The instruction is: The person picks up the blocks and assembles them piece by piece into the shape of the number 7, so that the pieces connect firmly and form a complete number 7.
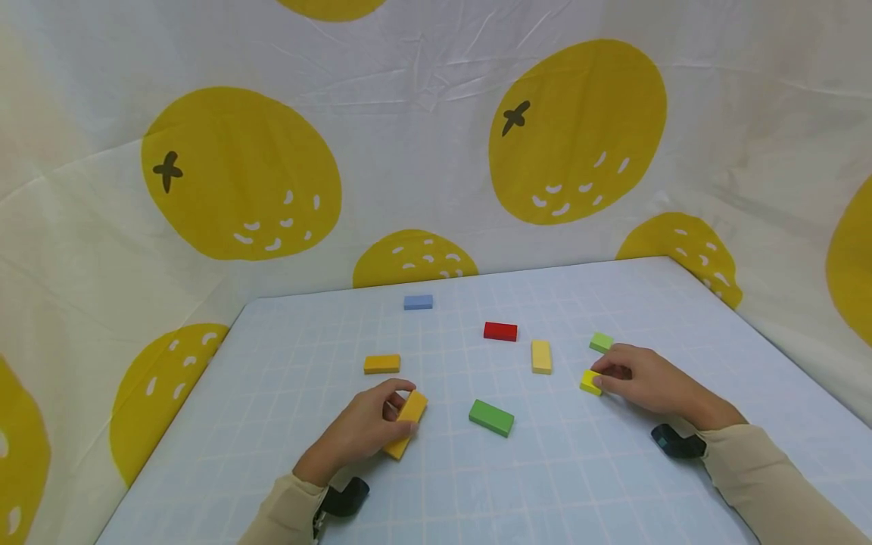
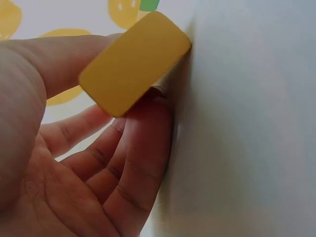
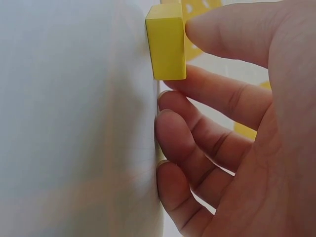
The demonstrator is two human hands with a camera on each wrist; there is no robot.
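In the head view my left hand [image 1: 366, 428] pinches an orange-yellow block [image 1: 412, 409] between thumb and fingers, and the block is tilted over the table. Its rounded end face [image 2: 136, 64] fills the upper part of the left wrist view. At the right, my right hand [image 1: 650, 382] holds a small bright yellow block [image 1: 589, 383] between thumb and index finger. The right wrist view has this yellow block [image 3: 167, 47] close against the tabletop, the other fingers curled below it. A light green block [image 1: 601, 342] lies just beyond the right hand.
Between the hands lies a green block [image 1: 491, 418]. Farther back are an orange block [image 1: 382, 364], a blue block [image 1: 418, 302], a red block [image 1: 500, 331] and a pale yellow block [image 1: 541, 356]. A white curtain [image 1: 415, 151] with yellow fruit prints surrounds the gridded table [image 1: 477, 499].
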